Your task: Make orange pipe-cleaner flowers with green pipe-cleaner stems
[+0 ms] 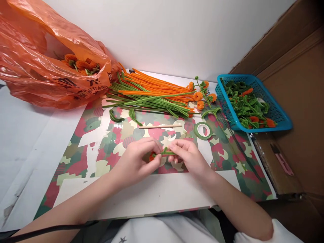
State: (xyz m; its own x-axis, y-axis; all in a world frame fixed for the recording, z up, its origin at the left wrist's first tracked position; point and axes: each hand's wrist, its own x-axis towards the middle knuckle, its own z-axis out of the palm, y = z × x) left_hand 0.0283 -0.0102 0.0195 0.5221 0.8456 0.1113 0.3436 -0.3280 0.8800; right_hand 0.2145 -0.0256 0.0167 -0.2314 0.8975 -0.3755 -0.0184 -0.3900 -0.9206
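Observation:
Between both hands, above the camouflage-patterned mat, is a small pipe-cleaner flower (152,156) with an orange head and a green stem (167,153). My left hand (141,157) is closed around the orange head, which its fingers partly cover. The thumb and fingers of my right hand (186,153) pinch the green stem at its other end. Just beyond the hands lies a thin wooden stick (160,127). Near it are a green pipe-cleaner leaf (133,115) and a darker curled green piece (115,116).
Orange pipe cleaners (157,82) and green pipe cleaners (152,100) lie piled at the back. An orange plastic bag (58,81) with flowers stands left. On the right are green tape (203,130), an orange flower spray (198,97), a blue basket (265,129) and a pink-handled cutter (282,160).

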